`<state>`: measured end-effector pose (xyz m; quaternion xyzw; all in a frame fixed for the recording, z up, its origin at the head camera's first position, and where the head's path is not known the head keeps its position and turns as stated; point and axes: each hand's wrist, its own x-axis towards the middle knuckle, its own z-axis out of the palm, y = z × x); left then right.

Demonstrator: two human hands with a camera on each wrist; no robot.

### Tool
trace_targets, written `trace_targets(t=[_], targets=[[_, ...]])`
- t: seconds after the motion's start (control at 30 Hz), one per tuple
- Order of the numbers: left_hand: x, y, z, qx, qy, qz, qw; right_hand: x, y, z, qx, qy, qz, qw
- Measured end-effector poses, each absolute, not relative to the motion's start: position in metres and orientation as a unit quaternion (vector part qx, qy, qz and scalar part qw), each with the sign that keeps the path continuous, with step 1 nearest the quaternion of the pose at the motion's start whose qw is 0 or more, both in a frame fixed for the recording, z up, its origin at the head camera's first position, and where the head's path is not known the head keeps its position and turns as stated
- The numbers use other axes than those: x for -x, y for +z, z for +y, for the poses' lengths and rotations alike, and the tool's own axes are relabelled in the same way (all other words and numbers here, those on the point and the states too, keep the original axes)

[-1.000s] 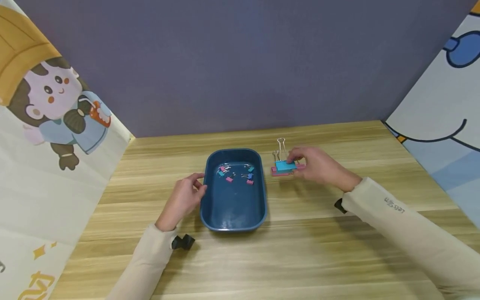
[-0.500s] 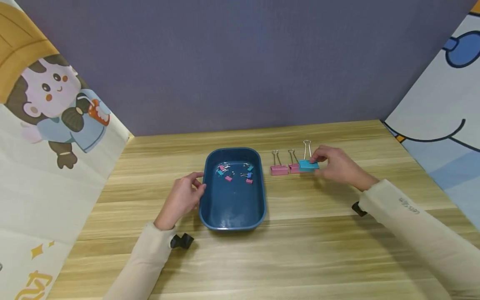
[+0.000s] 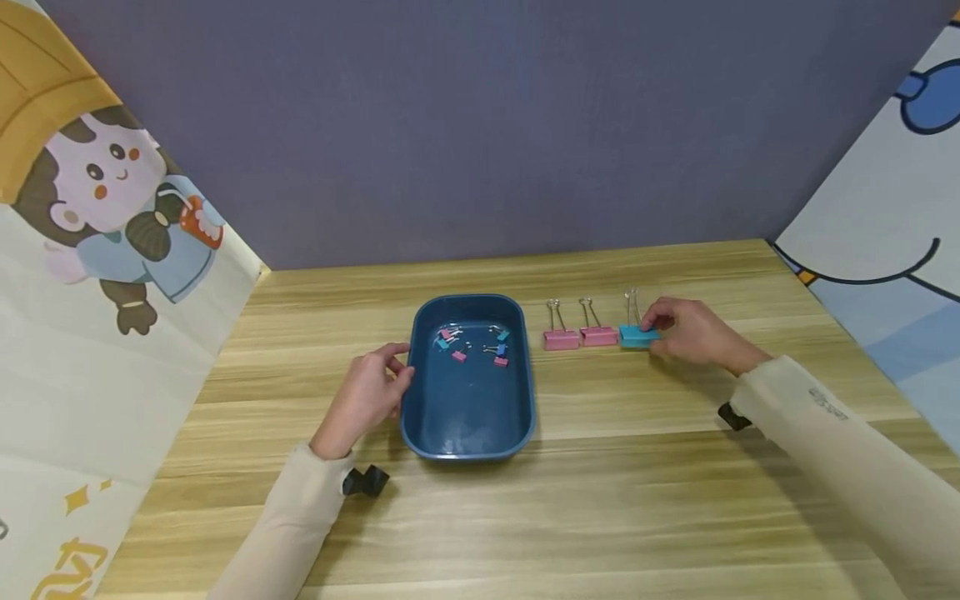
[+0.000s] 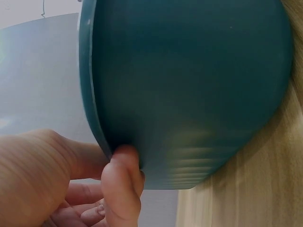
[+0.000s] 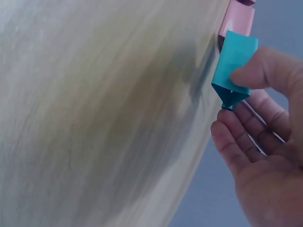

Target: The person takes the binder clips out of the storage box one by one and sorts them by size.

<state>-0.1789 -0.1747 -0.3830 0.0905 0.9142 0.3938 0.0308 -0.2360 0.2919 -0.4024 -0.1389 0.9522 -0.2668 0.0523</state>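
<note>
In the head view my right hand (image 3: 686,332) pinches a turquoise binder clip (image 3: 634,337) by its right end, the wire handles pointing away from me. In the right wrist view the thumb presses its flat side. Two pink binder clips, one at the far left (image 3: 561,340) and one in the middle (image 3: 598,336), stand in a row with it; the middle one's right end is right at the turquoise clip. My left hand (image 3: 367,387) holds the left rim of a dark blue plastic tray (image 3: 468,457), thumb and forefinger at the edge in the left wrist view.
Several small pink, teal and blue binder clips, such as a pink one (image 3: 458,356), lie in two loose groups on the tray's bottom. A wood-grain table (image 3: 600,500) carries everything. A grey-purple panel (image 3: 480,133) rises behind, with printed panels at both sides.
My right hand has carried the turquoise clip rightward, from over the pink clips to the right end of their row. My left hand and the tray have stayed put.
</note>
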Motion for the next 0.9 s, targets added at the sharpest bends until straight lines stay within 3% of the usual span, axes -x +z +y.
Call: trace_targets(t=[0.9], targets=[[0.180,-0.385,-0.174,-0.088,0.397,0.913,0.033,0.255,-0.407,0.292,0.138,-0.279,0.944,0.108]])
